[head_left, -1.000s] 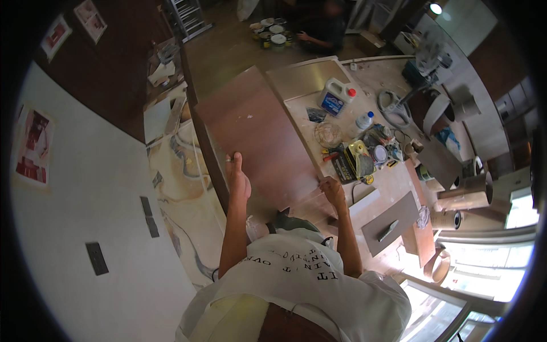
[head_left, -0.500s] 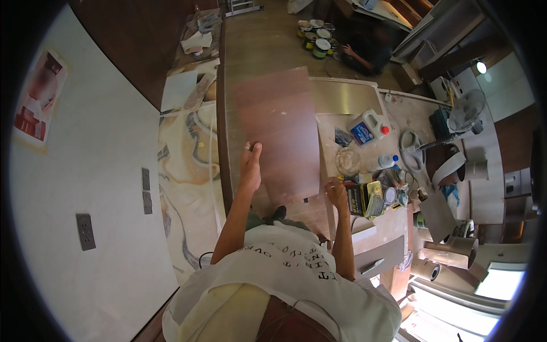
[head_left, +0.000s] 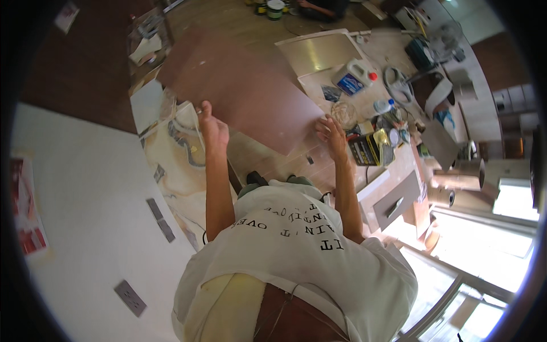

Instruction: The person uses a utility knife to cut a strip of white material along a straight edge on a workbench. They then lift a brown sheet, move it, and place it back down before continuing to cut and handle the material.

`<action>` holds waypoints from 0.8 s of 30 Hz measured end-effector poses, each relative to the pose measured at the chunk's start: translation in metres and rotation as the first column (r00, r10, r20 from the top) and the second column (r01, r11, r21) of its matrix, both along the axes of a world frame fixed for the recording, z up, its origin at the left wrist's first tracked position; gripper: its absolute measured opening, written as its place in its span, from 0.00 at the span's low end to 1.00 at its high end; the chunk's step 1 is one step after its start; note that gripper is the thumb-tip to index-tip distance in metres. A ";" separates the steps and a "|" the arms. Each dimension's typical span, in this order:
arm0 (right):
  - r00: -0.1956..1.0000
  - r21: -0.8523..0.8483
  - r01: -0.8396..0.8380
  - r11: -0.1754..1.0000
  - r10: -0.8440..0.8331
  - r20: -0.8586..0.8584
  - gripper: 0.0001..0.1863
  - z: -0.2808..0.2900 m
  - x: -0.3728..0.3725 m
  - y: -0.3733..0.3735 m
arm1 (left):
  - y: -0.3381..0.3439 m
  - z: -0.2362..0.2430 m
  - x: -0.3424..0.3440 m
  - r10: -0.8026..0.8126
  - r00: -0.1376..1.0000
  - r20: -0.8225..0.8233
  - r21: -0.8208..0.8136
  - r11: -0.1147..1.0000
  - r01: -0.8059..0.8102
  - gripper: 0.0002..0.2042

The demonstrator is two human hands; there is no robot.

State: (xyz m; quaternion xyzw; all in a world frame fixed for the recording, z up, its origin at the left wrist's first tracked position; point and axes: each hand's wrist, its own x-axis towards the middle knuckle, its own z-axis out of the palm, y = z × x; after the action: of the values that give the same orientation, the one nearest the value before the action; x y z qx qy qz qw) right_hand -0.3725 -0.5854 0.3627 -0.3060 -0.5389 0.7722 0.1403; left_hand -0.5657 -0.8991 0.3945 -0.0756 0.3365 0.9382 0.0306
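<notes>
A flat, reddish-brown rectangular panel (head_left: 245,91) is held out in front of me, its far end leaning to the left. My left hand (head_left: 215,128) is closed on its left edge, thumb on the upper face and the other fingers hidden beneath. At the panel's near right corner is my right hand (head_left: 333,137), its fingers bent round the edge; some fingertips are hard to make out. Just right of that hand stands a black and yellow tin (head_left: 367,147) on the cluttered worktop.
A white jug with a red cap (head_left: 354,77), a clear bottle with a blue cap (head_left: 383,106) and a brass-coloured sheet (head_left: 325,54) lie on the right worktop. Marble-patterned slabs (head_left: 179,151) lie left. Another person's arm (head_left: 316,8) shows at the far edge, near paint cans (head_left: 275,9).
My right hand has come up from beside the worktop to the panel's corner. The panel's far end has swung left, and the whole view has turned and shifted.
</notes>
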 end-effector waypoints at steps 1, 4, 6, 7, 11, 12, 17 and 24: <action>0.999 -0.178 -0.001 0.984 -0.009 -0.054 0.25 0.007 -0.002 -0.005 | -0.005 -0.001 -0.007 -0.039 0.999 -0.004 0.042 0.998 0.039 0.23; 0.983 -0.215 -0.108 0.971 0.071 -0.172 0.25 0.020 -0.005 -0.018 | -0.014 -0.005 -0.022 -0.120 0.993 -0.002 0.132 0.984 0.119 0.21; 0.983 -0.162 -0.077 0.984 0.048 -0.178 0.21 0.025 -0.009 -0.024 | -0.020 -0.011 -0.032 -0.124 0.992 0.014 0.142 0.982 0.121 0.20; 0.981 -0.138 -0.077 0.987 0.050 -0.186 0.20 0.027 -0.012 -0.026 | -0.024 -0.014 -0.038 -0.151 0.988 0.033 0.180 0.973 0.143 0.20; 0.964 -0.121 -0.071 0.990 0.037 -0.262 0.17 0.040 -0.018 -0.028 | -0.016 -0.007 -0.039 -0.106 0.976 0.193 0.183 0.981 0.070 0.19; 0.965 -0.124 -0.060 0.990 0.026 -0.261 0.17 0.043 -0.020 -0.028 | -0.014 -0.002 -0.038 -0.091 0.971 0.221 0.167 0.985 0.054 0.19; 0.967 -0.030 -0.044 0.999 0.035 -0.253 0.14 0.043 -0.029 -0.023 | -0.014 -0.009 -0.048 -0.163 0.965 0.203 0.230 0.966 0.115 0.18; 0.977 0.107 0.033 0.994 -0.010 -0.215 0.09 0.060 -0.038 -0.034 | -0.017 -0.024 -0.056 -0.200 0.971 0.129 0.258 0.953 0.162 0.18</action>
State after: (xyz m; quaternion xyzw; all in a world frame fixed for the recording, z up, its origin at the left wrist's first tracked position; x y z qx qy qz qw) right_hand -0.4106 -0.6191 0.4229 -0.2188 -0.5591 0.7682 0.2223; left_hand -0.6214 -0.9166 0.3707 -0.1119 0.2201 0.9571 0.1515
